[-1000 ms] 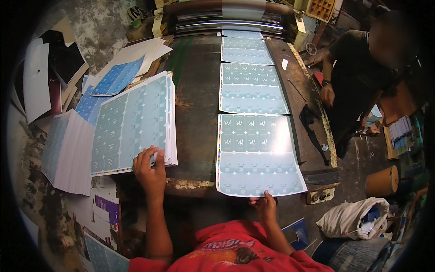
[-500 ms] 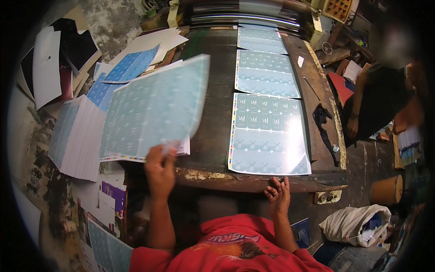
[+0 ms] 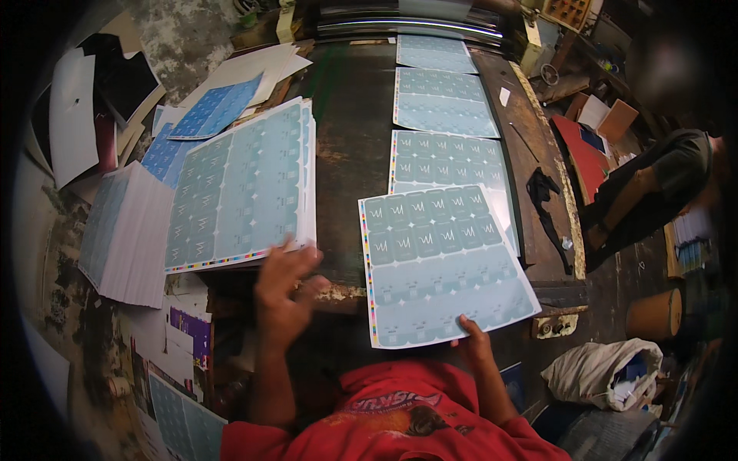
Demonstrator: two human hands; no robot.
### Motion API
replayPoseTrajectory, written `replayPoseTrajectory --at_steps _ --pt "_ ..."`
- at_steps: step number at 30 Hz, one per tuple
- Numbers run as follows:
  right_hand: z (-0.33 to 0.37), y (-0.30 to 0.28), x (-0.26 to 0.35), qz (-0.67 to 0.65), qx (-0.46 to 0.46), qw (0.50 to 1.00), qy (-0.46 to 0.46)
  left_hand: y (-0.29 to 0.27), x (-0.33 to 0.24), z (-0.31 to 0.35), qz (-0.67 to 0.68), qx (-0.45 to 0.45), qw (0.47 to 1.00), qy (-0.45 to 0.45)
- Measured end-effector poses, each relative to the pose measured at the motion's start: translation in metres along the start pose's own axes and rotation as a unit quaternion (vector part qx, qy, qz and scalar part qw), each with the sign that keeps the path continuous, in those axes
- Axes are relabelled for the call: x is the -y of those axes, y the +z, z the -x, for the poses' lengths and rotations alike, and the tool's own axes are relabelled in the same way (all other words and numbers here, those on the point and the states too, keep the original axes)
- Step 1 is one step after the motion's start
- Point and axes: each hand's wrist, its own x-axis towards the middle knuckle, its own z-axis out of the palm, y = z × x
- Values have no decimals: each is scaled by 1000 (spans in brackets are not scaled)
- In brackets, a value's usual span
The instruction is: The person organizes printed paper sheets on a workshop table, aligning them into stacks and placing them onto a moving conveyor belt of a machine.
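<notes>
My right hand [image 3: 474,338] grips the near edge of a printed sheet [image 3: 442,269], its thumb on top and the other fingers hidden beneath. The sheet is pale teal with rows of card-like panels, and it tilts over the table's front edge. Behind it, partly covered, lies another printed sheet of the same kind. My left hand [image 3: 286,296] is raised beside the near corner of a stack of printed sheets [image 3: 254,169], fingers apart and slightly blurred, with nothing in it.
A line of like sheets [image 3: 442,100] runs back along the dark table [image 3: 346,154] toward metal rollers [image 3: 415,29]. Left stand a fanned paper pile [image 3: 131,238] and blue sheets [image 3: 219,107]. Black cloth [image 3: 546,207] lies at right; a person [image 3: 653,184] bends beyond.
The sheet in my left hand has come down onto the left stack and been let go. My right hand has taken hold of a sheet and drawn it toward me. The other person has bent over.
</notes>
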Motion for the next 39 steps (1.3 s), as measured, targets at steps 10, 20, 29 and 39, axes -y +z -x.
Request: replayPoseTrajectory --at_steps 10,20,29,39 --pt "69 -29 -42 29 4 995 95 8 54 -6 -85 -55 992 -80" --pt "67 -19 -36 32 -34 995 85 6 53 -14 -110 -79 989 -61" --pt "17 -5 -32 -42 -15 999 -30 -1 56 -21 -79 -84 991 -66" --pt "-2 18 -37 -53 -125 988 -73 12 64 -20 -16 -237 964 -120"
